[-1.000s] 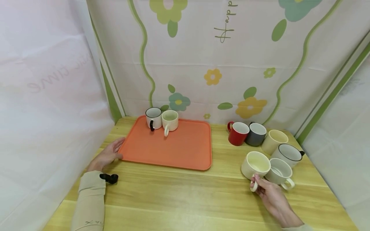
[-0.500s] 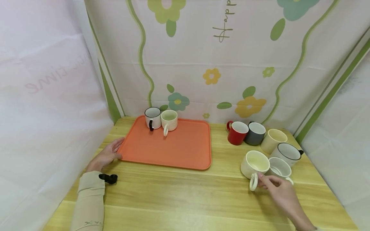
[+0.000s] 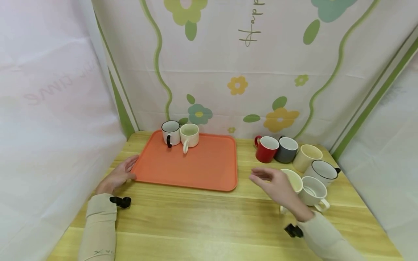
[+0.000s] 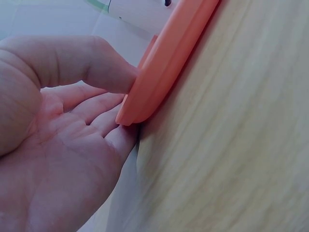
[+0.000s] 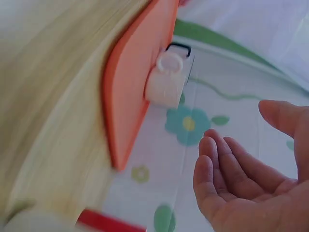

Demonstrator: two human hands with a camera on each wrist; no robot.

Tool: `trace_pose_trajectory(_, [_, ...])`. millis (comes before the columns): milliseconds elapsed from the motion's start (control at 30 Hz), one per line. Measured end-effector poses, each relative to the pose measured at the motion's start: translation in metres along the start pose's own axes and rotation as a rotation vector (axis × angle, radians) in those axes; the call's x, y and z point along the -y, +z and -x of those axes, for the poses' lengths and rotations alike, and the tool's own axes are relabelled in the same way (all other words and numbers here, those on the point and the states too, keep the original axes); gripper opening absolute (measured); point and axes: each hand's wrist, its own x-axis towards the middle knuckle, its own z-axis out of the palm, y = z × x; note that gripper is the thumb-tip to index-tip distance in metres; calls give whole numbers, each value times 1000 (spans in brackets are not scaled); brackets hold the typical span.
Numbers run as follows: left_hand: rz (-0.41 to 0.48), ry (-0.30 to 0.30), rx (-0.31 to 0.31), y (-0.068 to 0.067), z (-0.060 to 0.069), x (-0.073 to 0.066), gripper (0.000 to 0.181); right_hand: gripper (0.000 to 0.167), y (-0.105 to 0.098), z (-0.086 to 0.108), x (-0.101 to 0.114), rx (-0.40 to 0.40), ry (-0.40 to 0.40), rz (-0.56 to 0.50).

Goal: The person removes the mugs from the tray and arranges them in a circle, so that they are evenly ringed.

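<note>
The orange tray (image 3: pixel 189 166) lies on the wooden table, and my left hand (image 3: pixel 118 177) holds its near left corner. In the left wrist view the thumb (image 4: pixel 113 70) meets the tray rim (image 4: pixel 157 72), with the fingers on the corner's other side. My right hand (image 3: pixel 273 184) hovers in front of the cream mug (image 3: pixel 292 179), hiding part of it. Nothing is held there; the right wrist view shows loosely bent fingers (image 5: pixel 231 169) and the thumb apart. A black-rimmed white mug (image 3: pixel 171 134) and another cream mug (image 3: pixel 189 136) stand on the tray's back left.
Several mugs cluster at the right: red (image 3: pixel 266 149), dark grey (image 3: pixel 286 150), pale yellow (image 3: pixel 307 158), white with a black rim (image 3: pixel 321 174), and plain white (image 3: pixel 312 191). A flower-printed cloth (image 3: pixel 215 72) rises behind the table (image 3: pixel 196 221).
My right hand has let go of the cream mug's handle and moved up and left across the mug. The mug stays about where it was. My left hand keeps its place at the tray.
</note>
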Motion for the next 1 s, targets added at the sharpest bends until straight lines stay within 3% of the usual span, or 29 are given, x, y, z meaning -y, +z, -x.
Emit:
trace_pose_trajectory(167, [8, 1, 5, -1, -1, 3, 103, 39, 43, -40, 28, 156, -32, -109])
trace_pose_trajectory(333, [15, 5, 7, -1, -3, 5, 103, 47, 82, -77, 48, 256, -50, -133])
trace_pose_trajectory(467, [20, 11, 16, -2, -3, 5, 104, 50, 110, -103, 53, 265, -47, -117])
trace_pose_trajectory(700, [5, 10, -5, -5, 2, 4, 102, 55, 164, -150, 50, 283, 54, -100])
trace_pose_trajectory(833, [25, 5, -2, -3, 1, 4, 103, 60, 190, -163, 45, 285, 102, -154])
trace_pose_trajectory(1000, [35, -1, -3, -1, 0, 2, 103, 57, 214, -168, 47, 232, 137, -261])
